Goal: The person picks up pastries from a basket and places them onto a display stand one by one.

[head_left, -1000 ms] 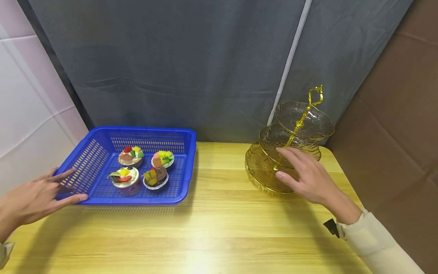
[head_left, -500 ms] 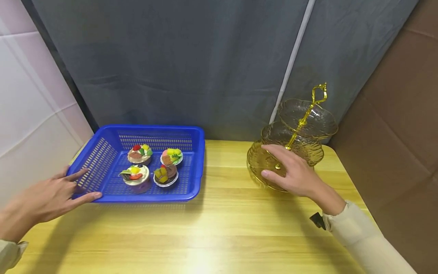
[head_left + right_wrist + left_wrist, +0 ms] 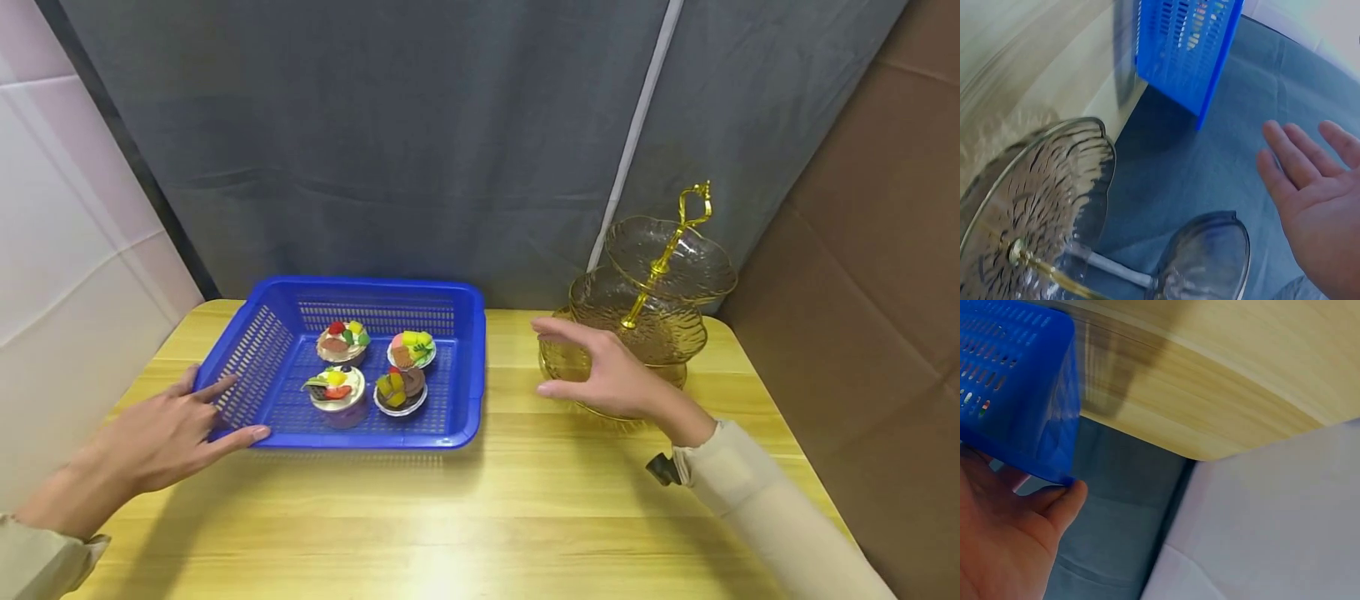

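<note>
A blue plastic basket [image 3: 457,439] stands at the left of the table, and my left hand [image 3: 167,442] holds its left front corner. In the left wrist view my thumb [image 3: 1067,506] lies along the basket's rim [image 3: 1022,464], with the fingers partly hidden behind it. Inside sit several toy-like cupcakes with fruit and cream toppings, among them a chocolate one [image 3: 411,385] and one in a purple cup [image 3: 343,410]. My right hand [image 3: 611,371] hovers with fingers spread, overlapping the lower left of a gold-rimmed glass tiered stand [image 3: 652,333] in the head view.
The tiered stand's gold handle [image 3: 696,208] rises above its top plate. A grey curtain [image 3: 390,167] hangs behind the wooden table [image 3: 450,517]. Brown cloth [image 3: 877,275] borders the right side and white cloth [image 3: 82,208] the left.
The basket with its cupcakes has slid to the right, my left hand moving along with it. My right hand has moved left, away from the stand's middle and toward the basket.
</note>
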Motion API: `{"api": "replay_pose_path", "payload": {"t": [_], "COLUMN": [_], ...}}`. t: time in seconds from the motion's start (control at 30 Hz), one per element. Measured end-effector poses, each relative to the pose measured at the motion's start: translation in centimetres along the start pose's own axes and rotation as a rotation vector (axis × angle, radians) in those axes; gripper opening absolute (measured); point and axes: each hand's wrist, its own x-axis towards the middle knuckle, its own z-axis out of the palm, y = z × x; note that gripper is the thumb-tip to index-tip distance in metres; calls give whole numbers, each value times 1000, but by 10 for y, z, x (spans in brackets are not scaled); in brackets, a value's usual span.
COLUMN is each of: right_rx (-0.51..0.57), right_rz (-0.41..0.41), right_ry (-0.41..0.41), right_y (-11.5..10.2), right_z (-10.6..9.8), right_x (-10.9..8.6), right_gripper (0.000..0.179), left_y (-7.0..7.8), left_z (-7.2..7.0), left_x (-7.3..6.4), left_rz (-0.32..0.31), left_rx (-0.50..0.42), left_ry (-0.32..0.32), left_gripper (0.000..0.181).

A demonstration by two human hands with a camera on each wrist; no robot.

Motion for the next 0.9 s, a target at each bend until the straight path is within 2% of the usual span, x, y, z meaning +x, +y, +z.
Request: {"api": "replay_pose_path", "payload": {"t": [0.17,0.37,0.53,0.7,0.9], "right_rx": [120,219,216,208,218], "right_rz": [-19,16,38,23,-4], "right_ry": [-53,-122,-154,-193,-226], "right_y": [-5,-11,-16,-18,-25], "right_z": [16,34,47,61,72], "right_x": [21,45,63,81,91], "right_gripper": [76,82,83,83,84], "left_y": [2,6,6,3,3], "left_z": [-2,-3,-3,-3,-8], "left_x": [0,0,0,-3,-4], "left_rz": [8,17,11,9,31], "left_rx": [9,25,47,77,65], "left_ry": [18,22,31,48,69], "left_gripper": [56,59,62,65,65]}}
